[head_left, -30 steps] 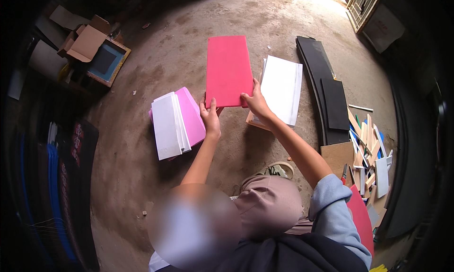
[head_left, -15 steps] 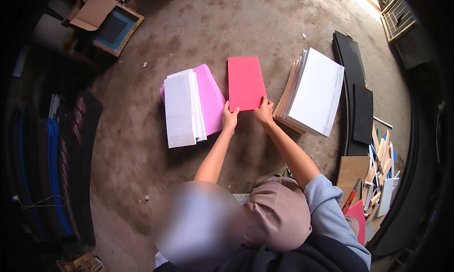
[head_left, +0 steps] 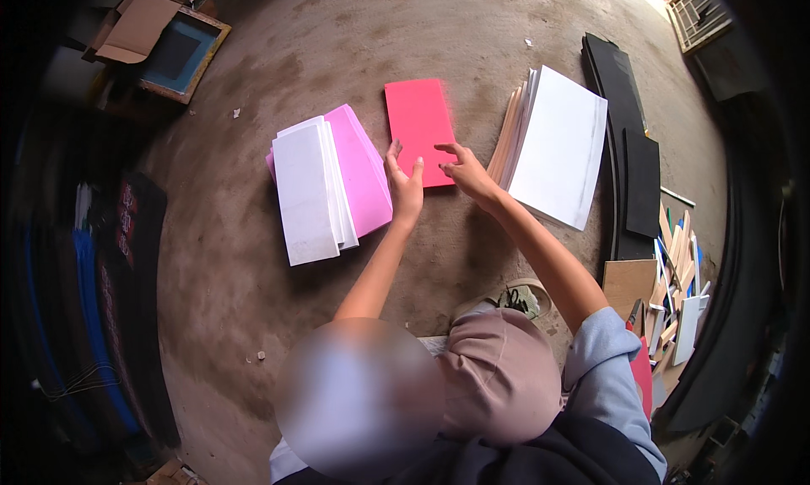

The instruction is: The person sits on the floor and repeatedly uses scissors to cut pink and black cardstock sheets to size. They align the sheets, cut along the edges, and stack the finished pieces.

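A flat red rectangular board (head_left: 418, 114) lies on the floor in front of me, between two stacks. My left hand (head_left: 405, 190) is at its lower left edge, thumb and fingers apart, the thumb over the red surface. Across from it, my right hand (head_left: 469, 175) reaches over the lower right edge with its index finger stretched out and the fingers apart. Left of the board, white boards (head_left: 305, 194) lie stacked on pink boards (head_left: 359, 177). To the right stands a fanned stack topped by a large white board (head_left: 559, 148), with tan layers (head_left: 508, 135) beneath.
Long black strips (head_left: 614, 97) lie beyond the right stack, beside a heap of offcuts (head_left: 675, 274) and a brown panel (head_left: 629, 284). At the far left are an open cardboard box (head_left: 139, 25) and a framed screen (head_left: 181, 55). My shoe (head_left: 523, 299) rests near the middle.
Both hands have loosened from the red board's lower corners; their fingers are now spread over its lower part. The whole scene has shifted slightly left and up in view.
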Demonstrator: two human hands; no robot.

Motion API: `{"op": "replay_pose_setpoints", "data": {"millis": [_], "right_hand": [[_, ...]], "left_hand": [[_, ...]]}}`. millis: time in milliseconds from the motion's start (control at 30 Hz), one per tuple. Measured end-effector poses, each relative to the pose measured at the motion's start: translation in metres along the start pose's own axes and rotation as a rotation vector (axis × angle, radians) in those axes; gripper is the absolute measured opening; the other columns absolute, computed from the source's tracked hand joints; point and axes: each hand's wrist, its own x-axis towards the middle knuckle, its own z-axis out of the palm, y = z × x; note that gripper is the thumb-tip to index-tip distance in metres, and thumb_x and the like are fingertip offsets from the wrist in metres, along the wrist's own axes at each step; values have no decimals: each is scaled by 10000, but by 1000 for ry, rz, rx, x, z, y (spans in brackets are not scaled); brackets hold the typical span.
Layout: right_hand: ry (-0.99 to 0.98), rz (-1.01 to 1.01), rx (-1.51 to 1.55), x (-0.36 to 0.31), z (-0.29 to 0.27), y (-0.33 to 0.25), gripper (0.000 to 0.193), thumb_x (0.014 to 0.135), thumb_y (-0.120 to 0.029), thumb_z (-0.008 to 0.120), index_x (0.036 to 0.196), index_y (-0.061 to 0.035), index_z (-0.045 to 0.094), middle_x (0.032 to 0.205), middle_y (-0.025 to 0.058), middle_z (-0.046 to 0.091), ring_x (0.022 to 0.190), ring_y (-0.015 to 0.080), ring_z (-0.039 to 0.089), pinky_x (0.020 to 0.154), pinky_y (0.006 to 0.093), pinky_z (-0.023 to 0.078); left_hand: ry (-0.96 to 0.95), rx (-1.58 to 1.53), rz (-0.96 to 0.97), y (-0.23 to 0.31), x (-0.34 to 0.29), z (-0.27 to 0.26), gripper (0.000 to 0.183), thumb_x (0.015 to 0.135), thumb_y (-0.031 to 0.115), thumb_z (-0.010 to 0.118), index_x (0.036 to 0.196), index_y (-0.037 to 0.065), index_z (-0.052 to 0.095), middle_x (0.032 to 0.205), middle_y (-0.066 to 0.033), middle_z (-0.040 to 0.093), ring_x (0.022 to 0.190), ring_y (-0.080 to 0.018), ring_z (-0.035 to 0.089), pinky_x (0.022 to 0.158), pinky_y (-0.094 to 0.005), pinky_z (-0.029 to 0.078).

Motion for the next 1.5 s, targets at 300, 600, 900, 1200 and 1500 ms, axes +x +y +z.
{"op": "replay_pose_setpoints", "data": {"millis": [300, 600, 900, 1200, 1500], "right_hand": [[144, -128, 82, -162, -188, -54, 258, 898, -152, 416, 1111, -27, 490, 999, 112, 572, 871, 166, 576, 798, 291, 458], [1125, 487, -447, -431, -273, 236, 261, 789, -112, 536, 1022, 4, 512, 918, 173, 577, 864, 284, 571, 774, 371, 443], [1211, 635, -700, -447, -178, 306, 406, 758, -120, 599, 1096, 22, 425, 1030, 201, 449, 958, 354, 473, 832, 426, 393], [1864, 724, -100, -536, -164, 310, 333, 783, -131, 525, 1055, 31, 421, 924, 187, 507, 818, 302, 527, 722, 385, 415], [2059, 908, 500, -610, -100, 331, 402, 782, -292, 588, 1052, -20, 466, 827, 65, 540, 744, 160, 526, 690, 295, 418]], "left_hand": [[-525, -264, 245, 185, -46, 137, 285, 858, 82, 464, 1135, 26, 431, 1111, -111, 491, 1046, -175, 474, 892, -314, 388], [-1418, -93, 196, 122, -231, 317, 212, 831, 96, 526, 1034, 41, 545, 1022, -77, 557, 932, -166, 545, 777, -289, 449], [-1238, 72, 73, 31, -249, 357, 204, 854, 56, 463, 1044, 29, 535, 1007, -62, 567, 929, -143, 536, 806, -271, 420], [-1612, 125, 145, 43, -394, 411, 329, 818, 70, 505, 1135, 7, 442, 1007, -110, 498, 891, -205, 501, 777, -319, 412], [-1747, 144, 30, 28, -516, 396, 744, 822, 92, 539, 1331, 11, 2, 1268, -263, 288, 1113, -345, 418, 891, -388, 394]]}}
